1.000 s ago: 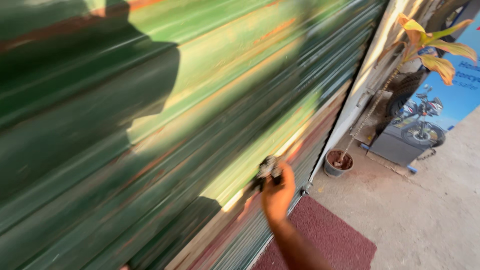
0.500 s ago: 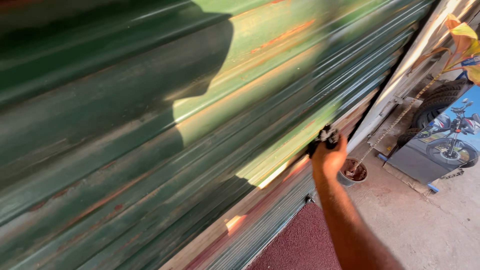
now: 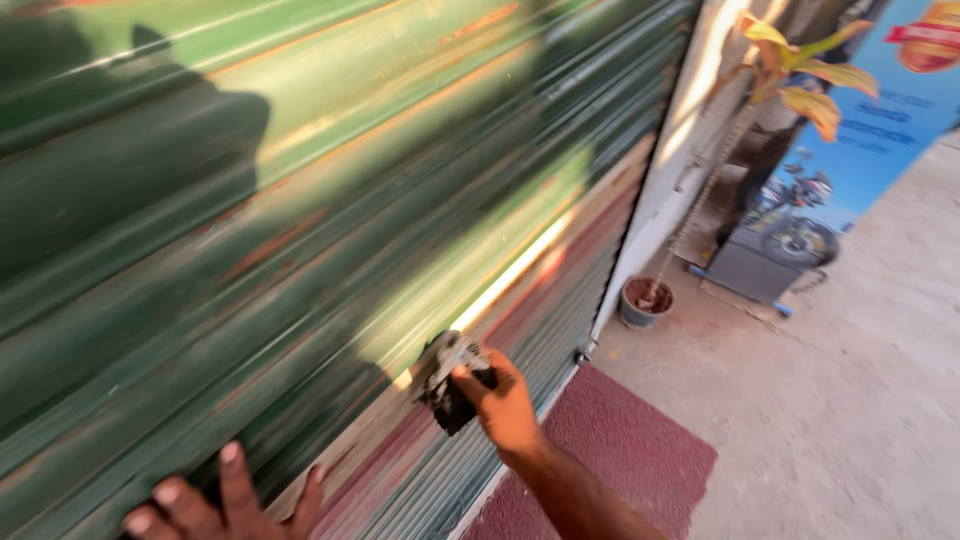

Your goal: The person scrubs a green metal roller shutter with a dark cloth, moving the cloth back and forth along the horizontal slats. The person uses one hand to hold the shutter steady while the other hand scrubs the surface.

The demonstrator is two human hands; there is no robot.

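A green, rust-streaked rolling metal shutter fills most of the view. My right hand is closed around a dark handle or lock fitting on the shutter's lower part. My left hand lies flat against the shutter at the bottom left, fingers spread, holding nothing. My shadow falls across the upper left slats.
A dark red doormat lies on the concrete ground below the shutter. A small pot with a thin-stemmed, yellow-leaved plant stands by the white door frame. A blue banner leans at the right.
The view has swung, so my right hand on the fitting now sits lower and more central. My left hand has come into view, pressed flat on the shutter.
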